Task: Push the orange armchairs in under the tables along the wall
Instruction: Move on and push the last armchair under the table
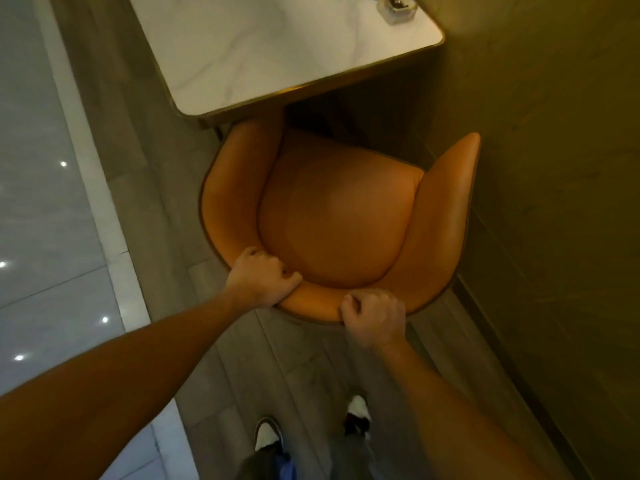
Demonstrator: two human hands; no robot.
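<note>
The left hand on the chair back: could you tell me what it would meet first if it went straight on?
The left hand points across the orange armchair toward the marble table; probably the seat cushion first, though depth is unclear.

No text, label, brand, number or sign can be read anywhere in this view. The small clear holder at the far corner of the marble worktop is cut off by the frame edge, and nothing on it is legible.
</note>
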